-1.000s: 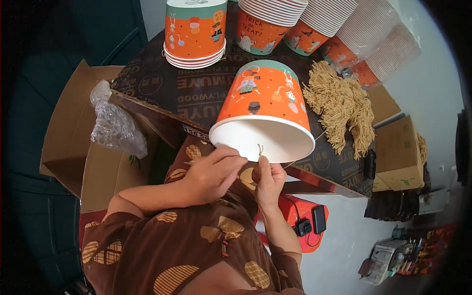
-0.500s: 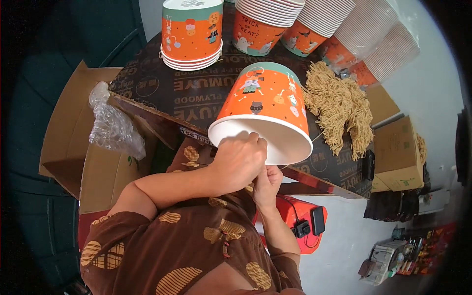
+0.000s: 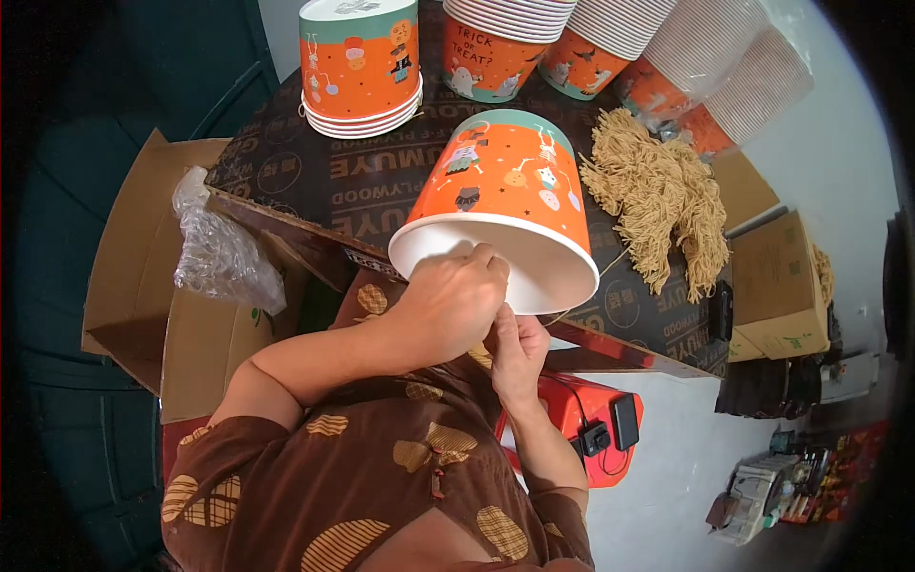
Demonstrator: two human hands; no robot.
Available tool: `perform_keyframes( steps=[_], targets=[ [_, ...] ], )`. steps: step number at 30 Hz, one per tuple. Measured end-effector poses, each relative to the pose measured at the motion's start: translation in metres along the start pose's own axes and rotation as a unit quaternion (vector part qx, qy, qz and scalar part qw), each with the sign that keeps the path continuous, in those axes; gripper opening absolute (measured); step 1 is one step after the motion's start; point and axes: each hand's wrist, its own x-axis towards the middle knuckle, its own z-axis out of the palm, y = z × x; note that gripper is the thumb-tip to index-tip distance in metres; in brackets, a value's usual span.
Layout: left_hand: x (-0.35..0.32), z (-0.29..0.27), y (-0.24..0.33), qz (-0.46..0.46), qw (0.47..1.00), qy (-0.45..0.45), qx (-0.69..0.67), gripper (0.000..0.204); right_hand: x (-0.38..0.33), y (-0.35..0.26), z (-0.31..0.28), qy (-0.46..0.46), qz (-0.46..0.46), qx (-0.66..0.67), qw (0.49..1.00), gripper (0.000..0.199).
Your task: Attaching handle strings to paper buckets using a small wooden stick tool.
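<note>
An orange paper bucket [image 3: 505, 181] with a green base band and cartoon figures is tilted at the table's front edge, its white mouth toward me. My left hand [image 3: 456, 297] is closed at the front of the mouth, knuckles up, against the white rim; what its fingers grip is hidden. Just below the rim, my right hand [image 3: 519, 348] is closed in a pinch, its fingertips close to the left hand. A thin tan cord [image 3: 579, 303] runs from the bucket's right side down toward the right hand's fingers.
On the dark printed plywood table [image 3: 372, 181] lies a bundle of tan cords [image 3: 658, 200]. Behind stand an upturned bucket stack [image 3: 357, 71] and several nested stacks [image 3: 496, 57]. Cardboard boxes [image 3: 205, 343] and a clear plastic bag [image 3: 224, 248] are at left; a red stool [image 3: 562, 410] is below.
The view has shifted slightly. The bucket and both hands sit a little further left and up in the picture, while the hands keep nearly the same pose at the rim.
</note>
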Motion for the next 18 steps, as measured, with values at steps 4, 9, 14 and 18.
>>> perform_keyframes(
  steps=[4, 9, 14, 18],
  targets=[
    [0.008, 0.0, 0.005, -0.02, 0.999, -0.034, 0.02, 0.013, -0.001, 0.003, 0.001, 0.008, -0.038, -0.04, 0.998, 0.024],
    [0.011, 0.003, 0.001, -0.026, 0.998, -0.06, 0.0, 0.014, -0.002, -0.001, 0.003, 0.008, -0.047, -0.05, 0.998, 0.024],
    [0.0, 0.003, -0.001, 0.009, 0.997, -0.015, -0.08, 0.014, -0.002, -0.001, -0.002, 0.018, -0.006, -0.028, 0.999, 0.026],
    [-0.014, 0.005, 0.005, 0.04, 0.996, 0.015, -0.075, 0.014, 0.0, -0.012, 0.002, 0.02, 0.013, 0.032, 0.999, 0.029]
  ],
)
